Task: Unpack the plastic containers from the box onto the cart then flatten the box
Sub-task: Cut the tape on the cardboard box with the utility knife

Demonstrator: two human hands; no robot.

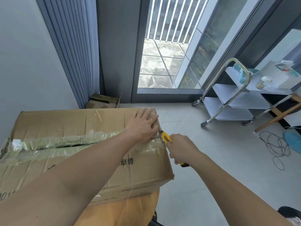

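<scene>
The taped box (48, 121) sits by the wall (24, 62), left hand (143, 126) flat-fingered on top, right hand (180, 149) gripping a yellow knife (166, 137) at its end seam. The cart (241, 95) stands well apart by the window (162, 62); the box's contents are hidden.

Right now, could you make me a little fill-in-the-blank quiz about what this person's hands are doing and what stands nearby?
1. The left hand lies flat on top of the box, while the right hand grips a ____ utility knife.
2. The cart stands on the floor to the person's ____.
3. The cart has ____ white shelves.

Missing words: yellow; right; three.
</scene>
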